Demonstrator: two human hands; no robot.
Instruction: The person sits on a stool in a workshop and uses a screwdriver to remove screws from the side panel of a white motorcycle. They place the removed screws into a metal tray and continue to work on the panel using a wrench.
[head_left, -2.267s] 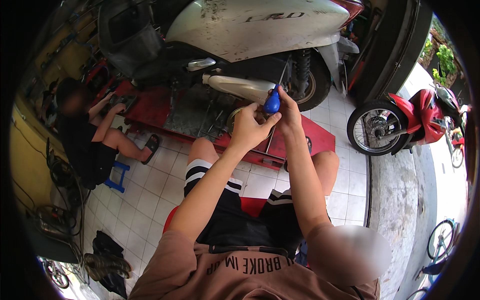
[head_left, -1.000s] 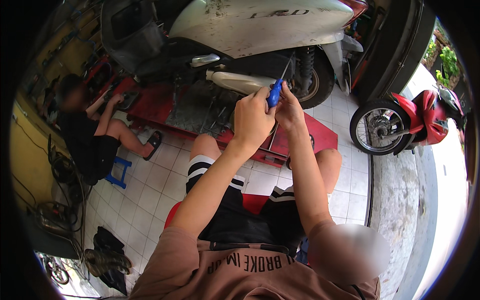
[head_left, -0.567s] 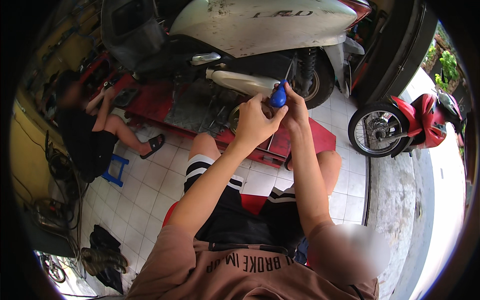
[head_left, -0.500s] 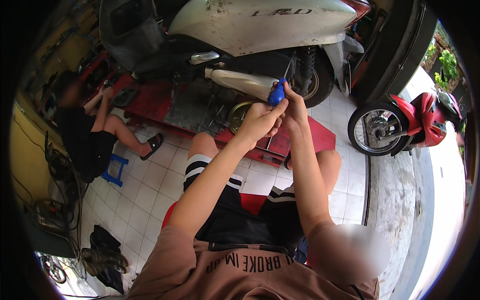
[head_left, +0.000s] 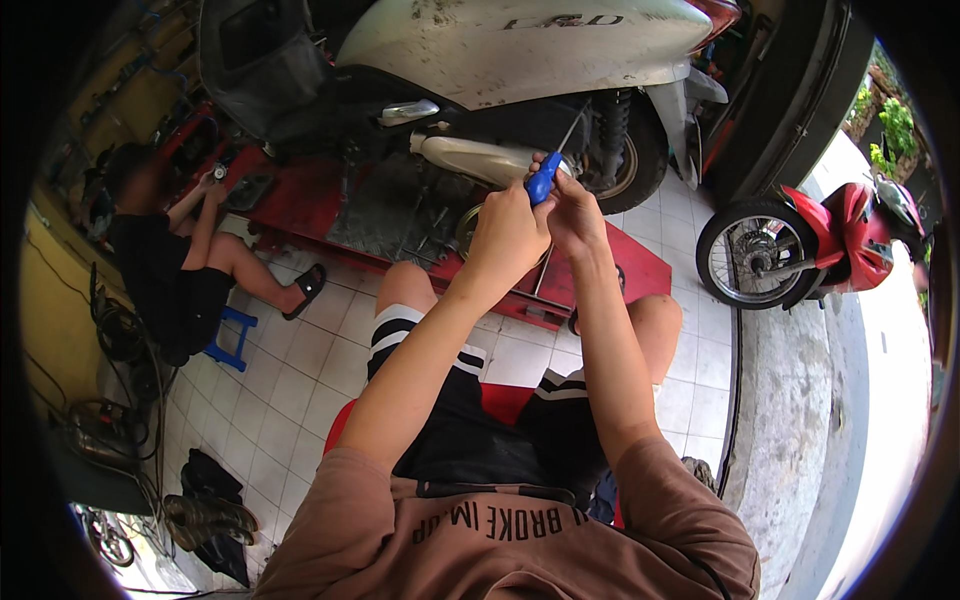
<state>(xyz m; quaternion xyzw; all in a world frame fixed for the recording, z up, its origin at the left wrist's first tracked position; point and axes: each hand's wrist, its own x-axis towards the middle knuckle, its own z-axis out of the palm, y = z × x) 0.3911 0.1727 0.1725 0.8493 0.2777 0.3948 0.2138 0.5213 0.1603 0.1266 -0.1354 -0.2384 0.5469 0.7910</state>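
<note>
Beside the scooter, left hand and right hand grip a screwdriver, apparently to steady its shaft.

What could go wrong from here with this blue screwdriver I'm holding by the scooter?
The blue screwdriver may slip: its thin shaft points toward the dark parts beside the shock absorber, and I can't tell whether its tip is seated. A slip could send your left hand or right hand into the scooter. The round dish, partly hidden behind your left hand, might get knocked.
</note>
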